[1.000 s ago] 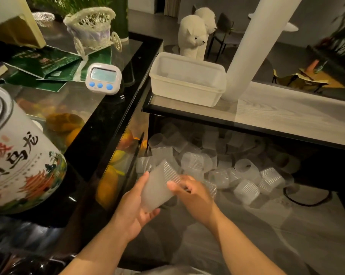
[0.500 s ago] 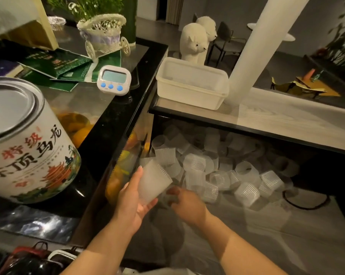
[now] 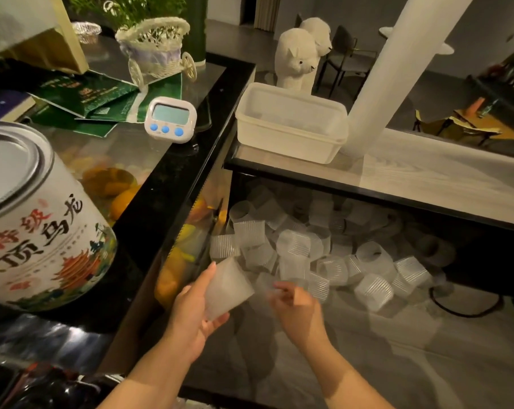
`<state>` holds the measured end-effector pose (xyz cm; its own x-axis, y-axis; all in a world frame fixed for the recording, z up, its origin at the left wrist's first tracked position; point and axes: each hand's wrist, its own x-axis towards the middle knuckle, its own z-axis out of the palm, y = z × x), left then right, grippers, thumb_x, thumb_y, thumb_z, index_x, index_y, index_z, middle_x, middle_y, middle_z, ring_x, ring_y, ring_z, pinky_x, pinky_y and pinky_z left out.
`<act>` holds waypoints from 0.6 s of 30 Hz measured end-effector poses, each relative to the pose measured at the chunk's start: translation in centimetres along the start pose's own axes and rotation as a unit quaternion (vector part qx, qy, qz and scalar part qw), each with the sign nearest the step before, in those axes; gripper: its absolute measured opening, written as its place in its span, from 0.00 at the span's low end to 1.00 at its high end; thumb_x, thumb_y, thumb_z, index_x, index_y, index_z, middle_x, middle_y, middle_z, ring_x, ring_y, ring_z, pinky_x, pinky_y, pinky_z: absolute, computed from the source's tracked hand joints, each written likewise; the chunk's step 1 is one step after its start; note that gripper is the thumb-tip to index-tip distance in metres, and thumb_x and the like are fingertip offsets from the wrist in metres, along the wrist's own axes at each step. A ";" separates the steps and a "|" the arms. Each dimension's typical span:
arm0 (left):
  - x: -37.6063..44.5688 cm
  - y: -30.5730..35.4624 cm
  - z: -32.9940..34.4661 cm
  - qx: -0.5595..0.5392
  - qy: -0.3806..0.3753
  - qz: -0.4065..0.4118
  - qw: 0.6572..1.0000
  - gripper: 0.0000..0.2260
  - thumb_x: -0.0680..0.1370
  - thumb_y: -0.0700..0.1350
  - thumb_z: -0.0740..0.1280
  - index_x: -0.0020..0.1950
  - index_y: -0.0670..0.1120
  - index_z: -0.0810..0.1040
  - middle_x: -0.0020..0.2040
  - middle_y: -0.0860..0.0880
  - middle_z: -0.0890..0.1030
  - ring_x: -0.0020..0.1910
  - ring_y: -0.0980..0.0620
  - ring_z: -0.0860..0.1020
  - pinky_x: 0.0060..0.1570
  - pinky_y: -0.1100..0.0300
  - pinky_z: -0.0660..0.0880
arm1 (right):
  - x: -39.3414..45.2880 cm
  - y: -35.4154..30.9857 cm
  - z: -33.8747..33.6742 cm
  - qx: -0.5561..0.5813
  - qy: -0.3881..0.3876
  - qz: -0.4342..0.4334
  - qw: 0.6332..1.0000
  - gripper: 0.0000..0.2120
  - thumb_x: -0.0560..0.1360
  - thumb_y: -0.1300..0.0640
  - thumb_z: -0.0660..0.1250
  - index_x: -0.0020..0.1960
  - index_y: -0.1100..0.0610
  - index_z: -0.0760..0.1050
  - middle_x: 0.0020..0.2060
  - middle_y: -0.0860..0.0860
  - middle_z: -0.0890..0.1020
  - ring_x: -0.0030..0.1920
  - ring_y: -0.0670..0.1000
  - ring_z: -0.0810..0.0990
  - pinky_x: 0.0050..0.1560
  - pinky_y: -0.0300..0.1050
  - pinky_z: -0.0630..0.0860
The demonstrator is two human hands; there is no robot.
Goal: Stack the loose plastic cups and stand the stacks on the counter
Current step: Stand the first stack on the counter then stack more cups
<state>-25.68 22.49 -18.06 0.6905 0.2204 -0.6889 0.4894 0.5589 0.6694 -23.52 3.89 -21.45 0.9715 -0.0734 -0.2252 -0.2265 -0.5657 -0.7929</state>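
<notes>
My left hand (image 3: 195,315) grips a short stack of frosted plastic cups (image 3: 227,287), tilted with its mouth toward the upper left. My right hand (image 3: 298,308) reaches into the near edge of the pile with fingers curled around a clear cup (image 3: 272,286) that is blurred. Several loose ribbed cups (image 3: 303,249) lie heaped on the floor under the wooden counter (image 3: 427,178). A very tall stack of cups (image 3: 397,66) stands leaning on that counter.
A white plastic tub (image 3: 291,124) sits on the counter beside the tall stack. On the black glass counter (image 3: 167,184) to the left are a big tea tin (image 3: 37,225), a timer (image 3: 170,119), green packets and a wicker cart. A black cable (image 3: 468,311) lies on the floor.
My right hand left the held stack and dropped to the pile, closing on a loose cup. My left hand kept the stack, and the view rose and moved closer.
</notes>
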 end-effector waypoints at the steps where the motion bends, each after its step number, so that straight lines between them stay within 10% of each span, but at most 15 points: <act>1: 0.1 -0.1 0.0 0.009 -0.002 -0.001 1.000 0.16 0.74 0.56 0.72 0.57 0.52 0.76 0.58 0.43 0.77 0.55 0.42 0.78 0.43 0.49 0.79 | -0.4 -0.6 -1.3 0.081 0.019 0.010 0.996 0.10 0.76 0.59 0.69 0.57 0.50 0.80 0.32 0.42 0.79 0.31 0.38 0.76 0.34 0.29 0.71; 7: 0.4 -0.6 1.5 0.046 -0.041 -0.027 0.998 0.18 0.74 0.56 0.71 0.59 0.50 0.76 0.58 0.40 0.77 0.55 0.40 0.79 0.55 0.43 0.78 | -0.4 -3.9 -4.5 0.296 -0.048 -0.006 0.954 0.11 0.76 0.63 0.69 0.50 0.48 0.83 0.38 0.44 0.85 0.33 0.42 0.78 0.36 0.34 0.75; 13: 0.0 -0.7 3.5 0.039 -0.058 -0.031 0.997 0.18 0.76 0.57 0.69 0.59 0.48 0.74 0.56 0.40 0.78 0.54 0.41 0.79 0.52 0.45 0.78 | 0.2 -4.3 -4.1 0.200 -0.107 -0.044 0.973 0.16 0.78 0.61 0.67 0.51 0.38 0.82 0.44 0.41 0.86 0.33 0.41 0.78 0.38 0.34 0.75; 18: 0.9 -0.5 4.0 0.019 -0.041 -0.035 0.998 0.17 0.75 0.56 0.70 0.57 0.47 0.74 0.58 0.40 0.75 0.55 0.40 0.78 0.46 0.48 0.79 | 2.2 -4.3 -4.6 -0.123 -0.151 -0.151 0.969 0.18 0.83 0.54 0.57 0.70 0.41 0.71 0.53 0.40 0.77 0.54 0.38 0.75 0.54 0.27 0.66</act>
<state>-23.17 19.23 -17.95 0.6940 0.1152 -0.7107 0.5572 0.5391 0.6316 -20.12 2.37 -15.86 0.9181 0.3485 -0.1887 0.1241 -0.7050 -0.6983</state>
